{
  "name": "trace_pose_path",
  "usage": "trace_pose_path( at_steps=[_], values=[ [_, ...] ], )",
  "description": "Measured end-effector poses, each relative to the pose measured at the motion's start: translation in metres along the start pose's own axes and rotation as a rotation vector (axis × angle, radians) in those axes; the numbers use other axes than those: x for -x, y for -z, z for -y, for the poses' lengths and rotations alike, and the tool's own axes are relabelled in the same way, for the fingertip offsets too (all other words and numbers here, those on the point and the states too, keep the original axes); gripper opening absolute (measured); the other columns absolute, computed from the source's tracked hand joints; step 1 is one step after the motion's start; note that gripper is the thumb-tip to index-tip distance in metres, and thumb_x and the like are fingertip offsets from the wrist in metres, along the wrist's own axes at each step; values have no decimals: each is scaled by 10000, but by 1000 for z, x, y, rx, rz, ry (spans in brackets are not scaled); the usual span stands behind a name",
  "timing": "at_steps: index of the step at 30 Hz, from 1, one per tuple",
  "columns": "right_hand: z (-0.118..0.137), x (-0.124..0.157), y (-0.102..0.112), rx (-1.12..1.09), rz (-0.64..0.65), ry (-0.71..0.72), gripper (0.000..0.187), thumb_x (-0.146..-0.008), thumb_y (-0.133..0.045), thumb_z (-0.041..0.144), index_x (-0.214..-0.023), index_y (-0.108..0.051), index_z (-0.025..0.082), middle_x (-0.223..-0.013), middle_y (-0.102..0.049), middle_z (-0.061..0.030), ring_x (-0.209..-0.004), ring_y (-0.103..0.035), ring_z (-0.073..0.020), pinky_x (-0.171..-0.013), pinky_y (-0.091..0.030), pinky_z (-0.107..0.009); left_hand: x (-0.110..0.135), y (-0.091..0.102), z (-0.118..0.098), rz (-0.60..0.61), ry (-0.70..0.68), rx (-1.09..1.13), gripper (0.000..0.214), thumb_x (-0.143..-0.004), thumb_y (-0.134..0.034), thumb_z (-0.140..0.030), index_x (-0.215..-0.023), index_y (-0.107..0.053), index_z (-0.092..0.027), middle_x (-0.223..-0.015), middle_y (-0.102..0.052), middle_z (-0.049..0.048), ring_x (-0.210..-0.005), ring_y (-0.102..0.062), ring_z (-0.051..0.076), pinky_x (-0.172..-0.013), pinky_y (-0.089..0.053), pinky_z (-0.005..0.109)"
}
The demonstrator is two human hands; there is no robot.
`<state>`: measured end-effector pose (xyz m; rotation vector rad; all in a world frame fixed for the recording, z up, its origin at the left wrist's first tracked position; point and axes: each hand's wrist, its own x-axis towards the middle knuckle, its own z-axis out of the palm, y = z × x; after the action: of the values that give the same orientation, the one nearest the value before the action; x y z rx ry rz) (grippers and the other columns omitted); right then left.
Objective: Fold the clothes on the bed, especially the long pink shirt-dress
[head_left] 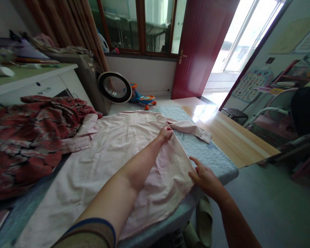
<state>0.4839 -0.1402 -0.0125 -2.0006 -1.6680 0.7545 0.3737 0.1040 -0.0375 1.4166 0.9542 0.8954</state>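
A pale pink long-sleeved shirt (pixel 119 151) lies spread out on a light blue quilted cover (pixel 217 160). One sleeve stretches to the right across the cover, and the other is folded at the left. My left hand (pixel 166 133) reaches across the shirt, its fingers closed on the fabric near the right armpit seam. Beside the shirt's right side edge, lower down, is my right hand (pixel 205 177). Its thumb and index finger are apart at the cloth's edge, and the other fingers are partly hidden.
A heap of red floral cloth (pixel 28 137) lies at the left. A wooden board (pixel 229 134) adjoins the cover at the right. Green slippers (pixel 204 217) are on the floor below. Behind stand a washing machine with its round door (pixel 115 87) open and a red door (pixel 198 44).
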Motion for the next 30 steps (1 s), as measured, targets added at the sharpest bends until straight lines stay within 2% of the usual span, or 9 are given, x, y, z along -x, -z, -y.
trace_pose_path(
  at_steps=[3, 6, 8, 10, 14, 19, 22, 26, 30],
  values=[
    [-5, 2, 0, 60, -10, 33, 579, -816, -481, 281, -1378, -461, 143, -728, -635, 1, -668, -571, -183, -649, -402, -277, 21, 8, 5, -1, -56, -129, 87, -733, -564, -96, -770, -581, -172, -730, -571, 13, -712, -547, 157, -751, -468, 294],
    [-9, 2, 3, 62, -51, 54, 558, -821, -475, 286, -1366, -474, 165, -774, -652, -7, -718, -592, -187, -683, -407, -274, 66, 20, 9, 56, -187, -334, 140, -759, -575, -108, -861, -637, -180, -980, -633, 63, -986, -573, 204, -962, -428, 345],
    [-11, 2, 6, 81, -68, 38, 551, -827, -467, 284, -1365, -474, 165, -750, -640, 0, -691, -584, -183, -661, -396, -269, 103, 26, 16, 208, -410, -733, 217, -854, -532, -198, -1035, -653, -191, -1135, -634, 92, -1102, -560, 236, -1022, -402, 391],
    [-13, 1, 7, 115, -70, 27, 531, -823, -478, 279, -1341, -497, 165, -716, -619, 9, -669, -570, -177, -648, -383, -265, 138, 30, 26, 369, -558, -968, 328, -925, -489, -317, -1207, -608, -197, -1292, -595, 105, -1227, -514, 251, -1074, -365, 405],
    [-17, -1, 3, 142, -61, 18, 471, -825, -518, 299, -1274, -553, 159, -650, -576, 25, -650, -551, -170, -624, -367, -255, 176, 32, 47, 513, -583, -1139, 548, -945, -445, -505, -1426, -444, -242, -1525, -409, 99, -1395, -364, 296, -1130, -285, 484],
    [-15, -1, 0, 119, -164, 18, 434, -815, -545, 244, -1240, -580, 163, -765, -643, -4, -697, -571, -149, -653, -388, -240, 194, 25, 38, 450, -636, -1150, 436, -972, -418, -415, -1339, -526, -207, -1482, -458, 113, -1368, -394, 290, -1118, -300, 473],
    [-12, -1, 1, 114, -170, 39, 400, -793, -546, 204, -1187, -608, 169, -666, -603, 27, -616, -542, -130, -598, -370, -229, 216, 16, 24, 453, -683, -1065, 367, -966, -433, -413, -1224, -585, -203, -1354, -551, 112, -1249, -492, 261, -1075, -365, 426],
    [-3, -4, 2, -63, -120, -25, 320, -810, -531, 252, -1108, -616, 171, -513, -494, 78, -455, -450, -100, -485, -322, -214, 243, 5, 16, 416, -544, -984, 584, -780, -660, -544, -1230, -545, -190, -1163, -592, 125, -1072, -561, 282, -954, -455, 404],
    [7, -7, 1, -384, -87, -77, 319, -829, -535, 315, -1108, -572, 164, -488, -474, 88, -395, -434, -87, -415, -313, -191, 248, 2, 17, 313, -406, -974, 452, -755, -632, -244, -1194, -532, -210, -1132, -609, 112, -1002, -591, 261, -847, -473, 355]
  ],
)
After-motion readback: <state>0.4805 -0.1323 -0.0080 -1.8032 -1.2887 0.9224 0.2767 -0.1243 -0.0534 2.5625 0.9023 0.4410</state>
